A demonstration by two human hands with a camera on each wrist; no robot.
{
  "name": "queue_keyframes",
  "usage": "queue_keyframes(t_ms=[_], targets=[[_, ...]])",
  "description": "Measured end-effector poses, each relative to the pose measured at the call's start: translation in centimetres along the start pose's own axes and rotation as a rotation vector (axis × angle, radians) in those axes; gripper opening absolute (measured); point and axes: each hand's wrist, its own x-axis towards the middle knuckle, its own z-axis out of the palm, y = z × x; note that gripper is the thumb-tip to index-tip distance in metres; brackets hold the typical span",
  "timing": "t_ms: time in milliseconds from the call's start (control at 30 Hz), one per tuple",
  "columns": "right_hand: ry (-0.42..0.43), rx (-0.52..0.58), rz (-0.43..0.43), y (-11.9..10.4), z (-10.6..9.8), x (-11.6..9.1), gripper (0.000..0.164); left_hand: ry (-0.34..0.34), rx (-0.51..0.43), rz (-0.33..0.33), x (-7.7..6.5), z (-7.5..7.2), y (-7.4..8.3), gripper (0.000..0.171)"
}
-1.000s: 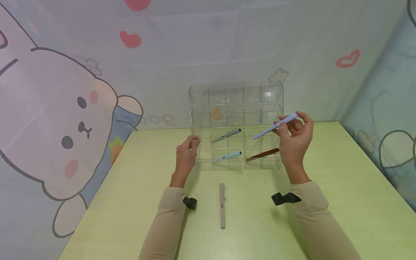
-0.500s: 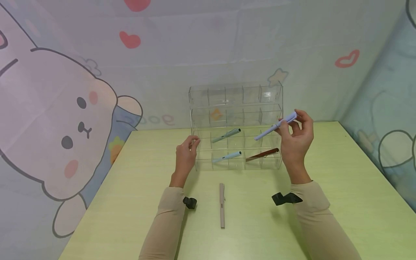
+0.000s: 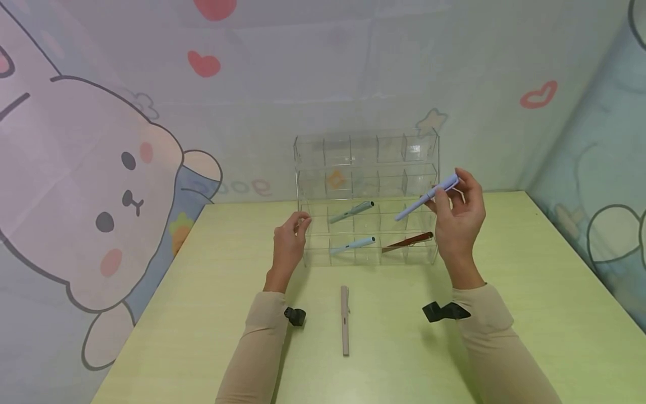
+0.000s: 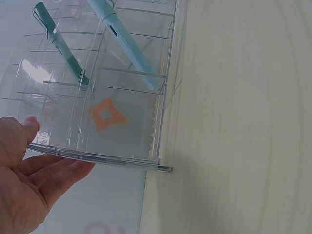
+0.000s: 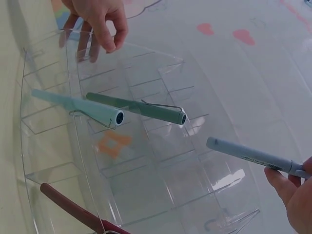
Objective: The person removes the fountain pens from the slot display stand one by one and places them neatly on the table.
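My right hand (image 3: 458, 220) pinches a lavender pen (image 3: 426, 196) near its clip end, aslant in front of a clear tiered rack (image 3: 367, 257). Its narrow end points down and left, over the second tier from the bottom. At the rack's left side, my left hand (image 4: 29, 178) grips the side panel, thumb on one face and fingers on the other. Leaning in the rack are a green pen (image 3: 352, 211) in the second tier from the bottom, and a light blue pen (image 3: 353, 244) and a dark red pen (image 3: 407, 242) in the bottom tier.
A greyish-beige pen (image 3: 345, 321) lies lengthwise on the pale yellow-green table (image 3: 202, 314), in front of the rack and between my forearms. Right behind the rack hangs a printed cloth (image 3: 262, 112) with a cartoon animal and hearts.
The lavender pen has tilted slightly steeper, its lower end dropping a little in my right hand. My left hand stays on the rack's side.
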Motion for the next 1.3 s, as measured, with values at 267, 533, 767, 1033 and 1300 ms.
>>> queue_keyframes(t_ms=[267, 533, 767, 1033, 1300], targets=[[-0.046, -0.009, -0.022, -0.09, -0.1, -0.14, 0.039, 0.006, 0.01, 0.009, 0.01, 0.09, 0.01, 0.017], [-0.076, -0.026, -0.037, -0.18, -0.15, -0.18, 0.039, 0.011, 0.01, 0.018, -0.01, -0.01, 0.09, 0.017], [-0.091, -0.024, 0.006, -0.59, 0.08, -0.21, 0.039, -0.003, 0.004, 0.01, 0.04, -0.01, 0.04, 0.022], [-0.114, -0.075, 0.047, -0.84, -0.02, -0.27, 0.042, -0.001, 0.016, 0.017, 0.07, -0.08, 0.07, 0.022], [-0.197, -0.112, 0.128, -0.92, -0.15, -0.41, 0.045, -0.009, 0.003, 0.008, -0.06, -0.08, 0.1, 0.023]])
